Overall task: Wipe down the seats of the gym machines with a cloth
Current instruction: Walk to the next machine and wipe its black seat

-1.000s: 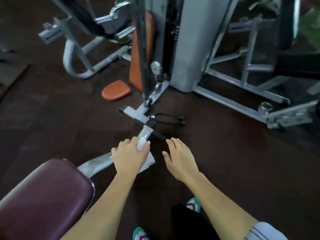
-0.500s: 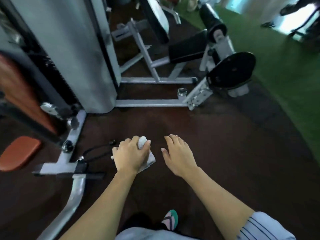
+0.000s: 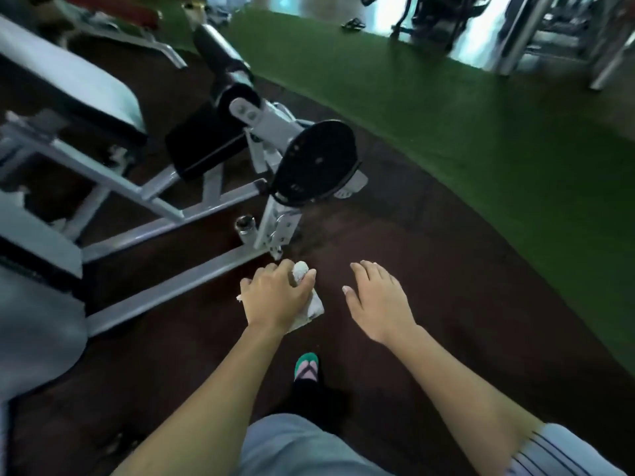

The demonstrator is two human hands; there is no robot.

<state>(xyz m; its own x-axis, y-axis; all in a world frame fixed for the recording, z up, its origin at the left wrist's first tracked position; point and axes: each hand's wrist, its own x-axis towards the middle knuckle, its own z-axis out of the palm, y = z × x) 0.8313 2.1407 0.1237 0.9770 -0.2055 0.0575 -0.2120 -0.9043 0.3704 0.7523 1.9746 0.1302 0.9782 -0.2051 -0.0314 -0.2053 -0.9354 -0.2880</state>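
My left hand (image 3: 276, 297) grips a small white cloth (image 3: 311, 309), bunched under the palm with one end poking out past the fingers. It hangs in the air over the dark floor, touching no machine. My right hand (image 3: 378, 300) is beside it, palm down, fingers relaxed and holding nothing. A grey-framed gym machine (image 3: 178, 214) stands ahead on the left. It has a black seat pad (image 3: 202, 142), a black roller pad (image 3: 220, 53) and a round black plate (image 3: 314, 163). A pale padded bench back (image 3: 75, 84) leans at the upper left.
The machine's grey floor bars (image 3: 161, 290) run diagonally just left of my hands. Dark rubber flooring (image 3: 429, 255) lies ahead, with green turf (image 3: 515, 139) to the right. More equipment stands blurred at the far top right. My foot in a green sandal (image 3: 307, 367) is below.
My view has swung right, away from the maroon seat and orange pads, to a black-padded machine and green turf. Both hands keep the same pose, the left still holding the cloth.
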